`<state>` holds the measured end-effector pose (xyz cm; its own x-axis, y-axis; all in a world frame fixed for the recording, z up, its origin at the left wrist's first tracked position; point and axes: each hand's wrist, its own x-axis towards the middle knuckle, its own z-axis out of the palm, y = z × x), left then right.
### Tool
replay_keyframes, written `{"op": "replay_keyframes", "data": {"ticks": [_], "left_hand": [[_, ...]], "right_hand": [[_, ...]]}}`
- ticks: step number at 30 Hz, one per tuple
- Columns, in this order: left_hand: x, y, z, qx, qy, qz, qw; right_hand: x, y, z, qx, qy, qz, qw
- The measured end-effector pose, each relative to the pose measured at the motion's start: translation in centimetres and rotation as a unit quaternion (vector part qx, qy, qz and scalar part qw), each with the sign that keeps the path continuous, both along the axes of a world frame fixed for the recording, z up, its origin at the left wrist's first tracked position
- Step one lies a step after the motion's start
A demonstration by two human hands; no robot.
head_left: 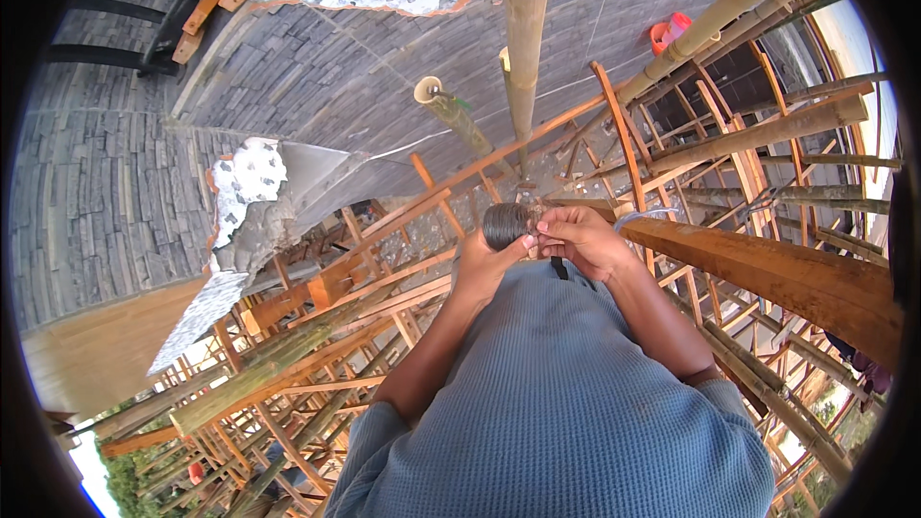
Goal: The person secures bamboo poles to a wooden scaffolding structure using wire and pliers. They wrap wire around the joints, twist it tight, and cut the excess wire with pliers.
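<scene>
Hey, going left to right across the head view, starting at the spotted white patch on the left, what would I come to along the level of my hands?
Spotted white patch → left hand → dark coil → right hand → thick wooden beam.

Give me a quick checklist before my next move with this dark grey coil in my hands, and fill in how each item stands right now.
1. Left hand supporting the dark grey cylindrical coil of thin strand: ok, fingers and thumb are around it.
2. Right hand at the coil: ok, its fingertips are by the coil's right end.
3. Windings neat: ok, they look tightly packed where visible.
4. Strand's free end located: cannot tell, the fingers crowd that spot.
5. Right hand clear of the thick brown wooden beam: cannot tell, they sit close together in this view.
6. Footing: cannot tell, the blue waffle-knit shirt blocks it.
</scene>
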<state>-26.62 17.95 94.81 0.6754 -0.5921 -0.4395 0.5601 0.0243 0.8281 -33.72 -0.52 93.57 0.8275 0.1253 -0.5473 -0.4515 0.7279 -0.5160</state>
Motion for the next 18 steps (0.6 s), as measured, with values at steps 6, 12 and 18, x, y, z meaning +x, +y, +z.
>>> {"op": "replay_keyframes", "data": {"ticks": [6,12,18], "left_hand": [[-0.8,-0.5,-0.2,0.001,-0.008,0.033,0.999],[-1.3,-0.6,-0.1,-0.025,0.001,0.051,0.998],[-1.4,-0.7,-0.2,-0.042,-0.004,0.052,0.998]], "right_hand": [[0.1,-0.1,1.8,-0.016,0.015,-0.022,1.0],[-0.2,0.2,2.1,-0.095,0.031,-0.017,0.995],[-0.4,0.5,1.8,-0.016,0.024,-0.044,0.999]]}}
